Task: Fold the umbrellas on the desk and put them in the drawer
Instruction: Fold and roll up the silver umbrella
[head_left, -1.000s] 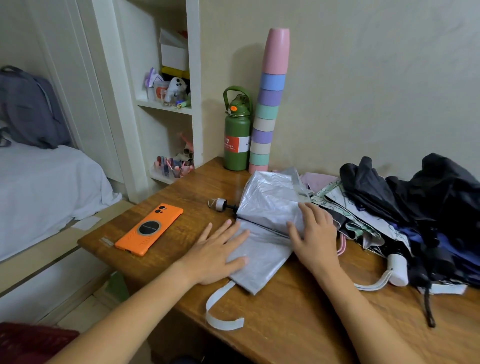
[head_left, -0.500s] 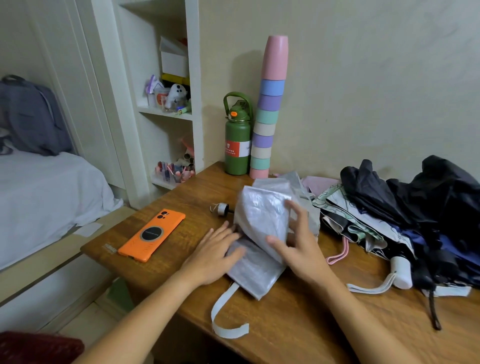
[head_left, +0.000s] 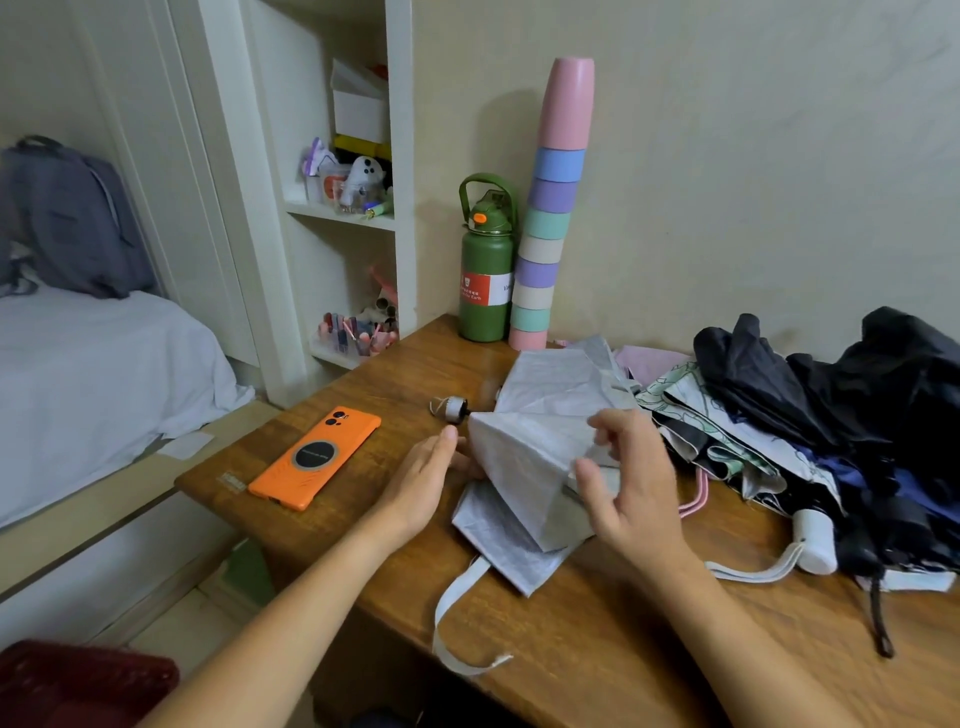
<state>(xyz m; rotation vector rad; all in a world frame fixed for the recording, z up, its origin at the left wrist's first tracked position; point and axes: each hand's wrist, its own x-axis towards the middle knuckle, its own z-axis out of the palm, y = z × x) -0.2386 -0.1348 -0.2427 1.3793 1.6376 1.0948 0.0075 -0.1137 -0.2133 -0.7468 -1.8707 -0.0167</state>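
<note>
- Near the middle of the surface (head_left: 597, 639) I see the silver umbrella (head_left: 524, 467), collapsed but with its canopy loose and raised into a peaked fold.
- Its small round tip cap (head_left: 453, 408) points left, toward the orange phone (head_left: 315, 457) lying flat near the surface's left corner.
- A pale strap (head_left: 457, 618) trails from the canopy's near end and loops over the front edge.
- My left hand (head_left: 421, 480) lies with fingers straight and together, fingertips against the left edge of the silver canopy just beside the cap; it grips nothing.
- My right hand (head_left: 631, 488) is spread, thumb and fingers loosely curved around the raised fold. It seems to touch the fabric at the fingertips, but I cannot tell whether it truly pinches it.
- To the right sits a heap of other umbrellas (head_left: 831, 431), dark, navy and one patterned, touching the silver one's far side, with a white handle (head_left: 814, 540) and wrist loop at the front.
- Against the wall stand a green bottle (head_left: 485, 270) and, just beside it, a tall stack of pastel cups (head_left: 551, 208).
</note>
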